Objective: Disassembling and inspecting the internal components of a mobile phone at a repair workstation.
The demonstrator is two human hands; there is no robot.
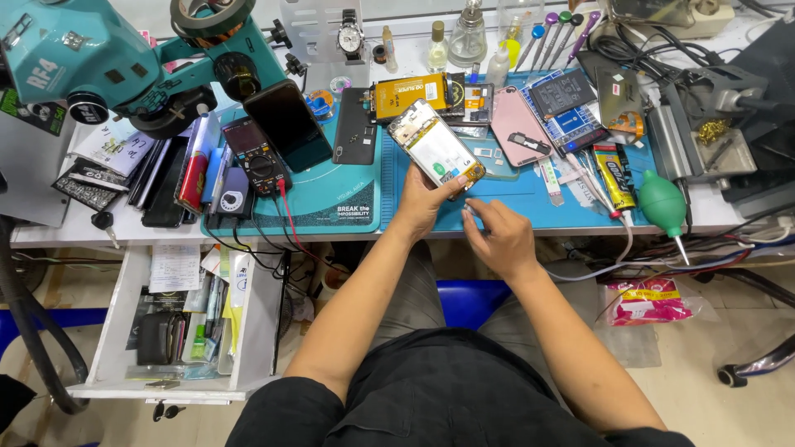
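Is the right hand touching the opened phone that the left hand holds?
Apart. In the head view the right hand hovers below the opened phone, with blue mat showing between its fingertips and the phone's lower edge. Only the left hand holds it.

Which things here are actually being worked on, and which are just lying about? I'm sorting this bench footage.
In hand:
- opened phone, held by the left hand
- right hand, just below it, fingers pinched; anything between them is too small to tell

Lying about:
- multimeter
- pink phone back
- green air blower
- wristwatch
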